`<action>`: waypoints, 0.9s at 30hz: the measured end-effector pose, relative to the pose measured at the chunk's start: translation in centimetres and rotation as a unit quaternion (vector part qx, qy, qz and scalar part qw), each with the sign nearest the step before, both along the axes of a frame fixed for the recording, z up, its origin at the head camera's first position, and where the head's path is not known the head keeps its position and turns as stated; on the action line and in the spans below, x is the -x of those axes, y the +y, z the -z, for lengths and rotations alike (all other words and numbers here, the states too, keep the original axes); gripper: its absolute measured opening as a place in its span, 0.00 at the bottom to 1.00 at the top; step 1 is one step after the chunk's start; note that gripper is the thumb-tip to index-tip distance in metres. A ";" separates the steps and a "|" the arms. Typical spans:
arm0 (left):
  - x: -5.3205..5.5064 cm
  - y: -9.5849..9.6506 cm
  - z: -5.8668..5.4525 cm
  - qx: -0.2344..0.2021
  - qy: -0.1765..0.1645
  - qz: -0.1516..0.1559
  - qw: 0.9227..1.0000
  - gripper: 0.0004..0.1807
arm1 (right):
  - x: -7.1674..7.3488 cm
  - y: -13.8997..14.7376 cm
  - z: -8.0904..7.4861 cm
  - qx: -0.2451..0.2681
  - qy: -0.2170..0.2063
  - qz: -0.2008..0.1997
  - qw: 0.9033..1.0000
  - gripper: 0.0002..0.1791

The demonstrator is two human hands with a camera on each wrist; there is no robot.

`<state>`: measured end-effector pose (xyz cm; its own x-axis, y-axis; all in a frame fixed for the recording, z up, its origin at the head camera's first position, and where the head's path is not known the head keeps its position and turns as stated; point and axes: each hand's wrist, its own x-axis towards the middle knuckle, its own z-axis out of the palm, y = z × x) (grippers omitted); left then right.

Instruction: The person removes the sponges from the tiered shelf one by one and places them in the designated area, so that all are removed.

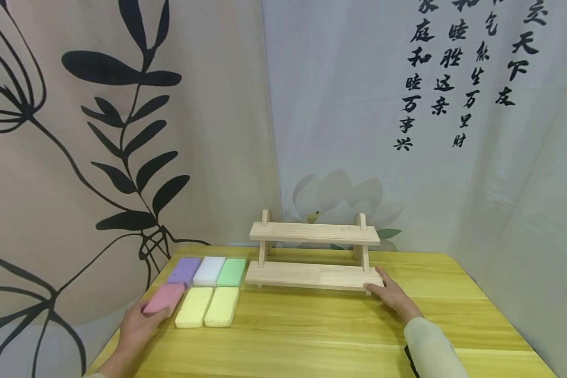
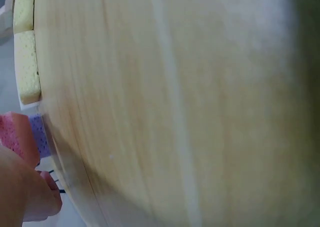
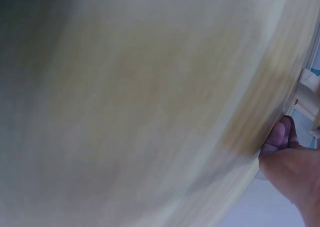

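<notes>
At the left side of the table, my left hand [image 1: 139, 325] pinches a pink sponge [image 1: 165, 298] between thumb and fingers. In the left wrist view the pink sponge [image 2: 19, 137] appears tilted beside a purple one. Around it lie a purple sponge [image 1: 184, 270], a white sponge [image 1: 209, 271], a green sponge [image 1: 232, 272] and two yellow sponges [image 1: 194, 307]. My right hand [image 1: 396, 295] grips the right end of the lower board of a two-tier wooden shelf [image 1: 307, 274], thumb in front and fingers behind. The right wrist view shows that hand [image 3: 287, 154] at its edge.
The wood-grain table [image 1: 321, 336] reaches the printed cloth backdrop [image 1: 227, 131] behind the shelf. Another cloth wall [image 1: 524, 236] stands along the right side. The shelf's upper board [image 1: 312, 232] stands over the rear of the lower one.
</notes>
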<state>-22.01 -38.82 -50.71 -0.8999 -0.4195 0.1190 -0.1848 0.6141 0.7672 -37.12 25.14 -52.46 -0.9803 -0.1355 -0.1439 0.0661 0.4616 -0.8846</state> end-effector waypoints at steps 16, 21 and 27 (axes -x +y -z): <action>0.0 -0.3 0.3 0.015 -0.024 0.025 0.999 0.44 | -0.8 -0.6 -0.4 0.005 0.021 0.009 1.000 0.59; -0.1 -0.3 0.5 0.022 -0.015 0.025 0.999 0.42 | -0.2 -0.4 -0.1 0.005 0.012 0.006 1.000 0.62; -0.4 -0.3 0.3 0.006 -0.011 0.021 1.000 0.45 | -1.4 -1.0 -1.2 -0.002 0.018 0.003 1.000 0.59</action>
